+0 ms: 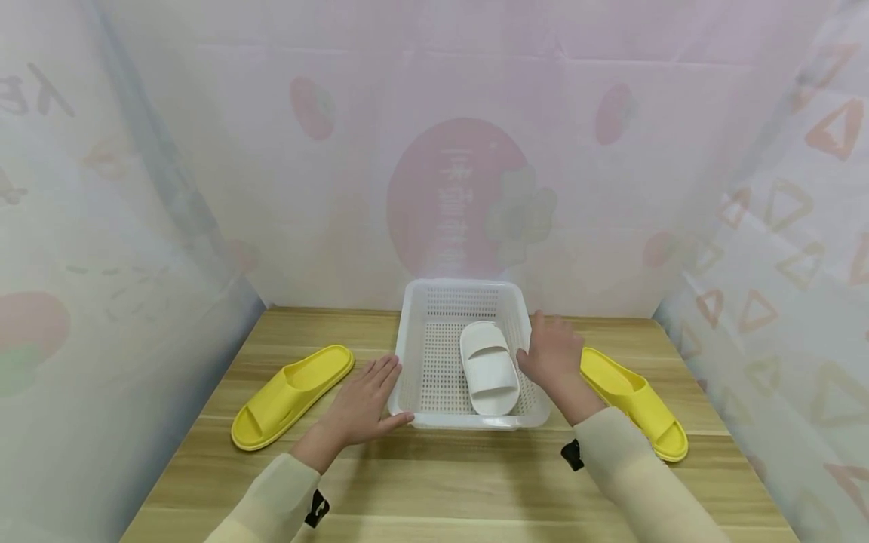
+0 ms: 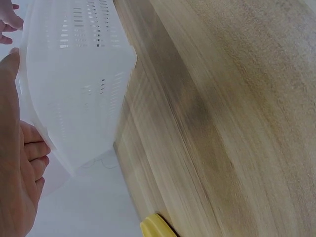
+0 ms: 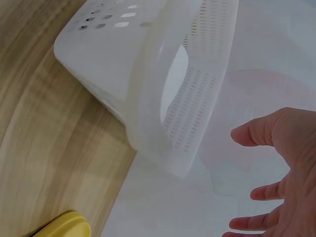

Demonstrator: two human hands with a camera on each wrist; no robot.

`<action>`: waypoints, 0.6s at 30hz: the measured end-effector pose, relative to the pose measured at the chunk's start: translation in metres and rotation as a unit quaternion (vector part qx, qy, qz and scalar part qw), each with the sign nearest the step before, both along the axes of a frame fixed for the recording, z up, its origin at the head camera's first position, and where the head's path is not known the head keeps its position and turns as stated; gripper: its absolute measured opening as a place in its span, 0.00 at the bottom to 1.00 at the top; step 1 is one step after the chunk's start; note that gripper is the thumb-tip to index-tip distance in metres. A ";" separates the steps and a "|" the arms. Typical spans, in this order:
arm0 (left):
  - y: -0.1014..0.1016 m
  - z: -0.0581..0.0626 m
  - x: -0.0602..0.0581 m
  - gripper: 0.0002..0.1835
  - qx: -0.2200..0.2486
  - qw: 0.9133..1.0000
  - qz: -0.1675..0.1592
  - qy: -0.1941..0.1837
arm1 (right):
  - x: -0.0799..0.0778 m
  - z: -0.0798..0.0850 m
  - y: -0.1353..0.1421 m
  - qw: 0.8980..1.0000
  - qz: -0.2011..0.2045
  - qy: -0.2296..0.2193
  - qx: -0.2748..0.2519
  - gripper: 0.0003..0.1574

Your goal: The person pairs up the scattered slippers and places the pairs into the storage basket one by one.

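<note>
A white perforated plastic basket (image 1: 441, 421) stands mid-table with one white slipper (image 1: 490, 369) lying inside, toward its right. My left hand (image 1: 363, 400) rests at the basket's left front corner, the thumb along the front rim and the fingers against the left rim. In the left wrist view the fingertips (image 2: 37, 148) touch the outer side of the rim. Beside the right rim hovers my right hand (image 1: 553, 351), its fingers spread and holding nothing; the right wrist view shows a gap between the thumb (image 3: 252, 132) and the basket.
One yellow slipper (image 1: 292, 396) lies left of the basket, angled toward it. Another yellow slipper (image 1: 638, 403) is on the right, partly covered by my right forearm. The wooden table (image 1: 421, 483) is bounded by printed cloth walls (image 1: 326, 211) at the back and both sides.
</note>
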State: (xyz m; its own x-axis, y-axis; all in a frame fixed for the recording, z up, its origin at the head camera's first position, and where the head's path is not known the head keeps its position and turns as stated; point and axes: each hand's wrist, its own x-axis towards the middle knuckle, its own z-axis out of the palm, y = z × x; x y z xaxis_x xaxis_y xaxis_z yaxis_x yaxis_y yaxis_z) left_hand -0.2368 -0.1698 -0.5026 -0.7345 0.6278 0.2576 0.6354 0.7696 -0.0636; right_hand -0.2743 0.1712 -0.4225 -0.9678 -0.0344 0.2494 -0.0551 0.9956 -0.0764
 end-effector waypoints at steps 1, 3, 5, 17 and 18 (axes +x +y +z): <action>0.000 0.000 0.000 0.48 0.000 1.000 0.000 0.000 | 0.002 0.000 0.003 1.000 0.000 0.001 -0.002 0.42; 0.000 -0.001 0.000 0.48 -0.002 1.000 0.002 -0.003 | 0.006 0.000 0.008 1.000 0.001 0.004 -0.003 0.42; -0.001 -0.001 -0.001 0.48 -0.002 1.000 0.003 -0.005 | 0.009 -0.001 0.013 1.000 0.002 0.007 -0.008 0.41; -0.001 0.001 0.000 0.49 0.002 1.000 0.007 -0.015 | 0.022 -0.016 0.045 0.999 0.026 0.042 -0.004 0.39; -0.001 0.001 0.001 0.49 0.002 1.000 0.007 -0.014 | 0.023 -0.017 0.047 0.998 0.029 0.046 -0.006 0.40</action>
